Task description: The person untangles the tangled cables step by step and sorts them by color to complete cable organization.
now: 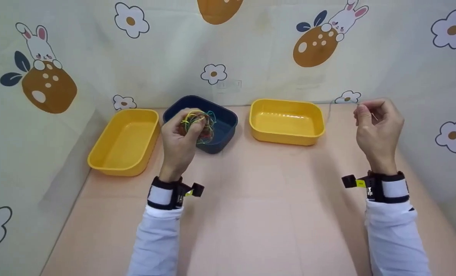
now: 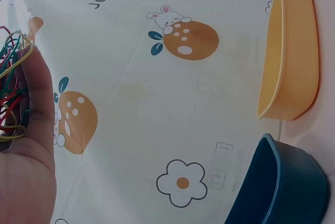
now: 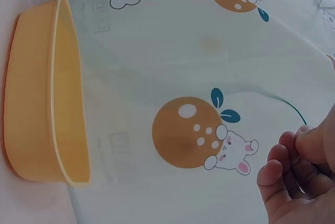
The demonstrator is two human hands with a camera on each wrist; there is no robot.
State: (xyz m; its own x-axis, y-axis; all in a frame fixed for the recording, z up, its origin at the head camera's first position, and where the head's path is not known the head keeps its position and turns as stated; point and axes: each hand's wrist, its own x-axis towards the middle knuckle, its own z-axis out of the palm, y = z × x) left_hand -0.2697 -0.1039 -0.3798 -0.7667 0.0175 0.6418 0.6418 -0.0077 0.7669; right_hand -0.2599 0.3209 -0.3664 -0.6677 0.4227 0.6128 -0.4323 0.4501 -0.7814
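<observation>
My left hand [image 1: 177,143] grips a tangled bundle of thin yellow, green and red strands [image 1: 208,128], held up in front of the dark blue bin [image 1: 224,130]. Loops of the bundle also show at the edge of the left wrist view, against the curled fingers [image 2: 39,88]. Off to the right, my right hand [image 1: 381,132] pinches the end of one thin green strand [image 3: 297,110] between thumb and forefinger. That strand arcs leftward from the fingertips and blurs out. Whether the strands are string or wire, I cannot tell.
A yellow bin [image 1: 287,138] stands between the two hands, near the back wall. Another yellow bin [image 1: 126,147] sits at the left, beside the blue one. Printed cloth [image 1: 258,50] covers the back and sides of the pale pink table [image 1: 251,214].
</observation>
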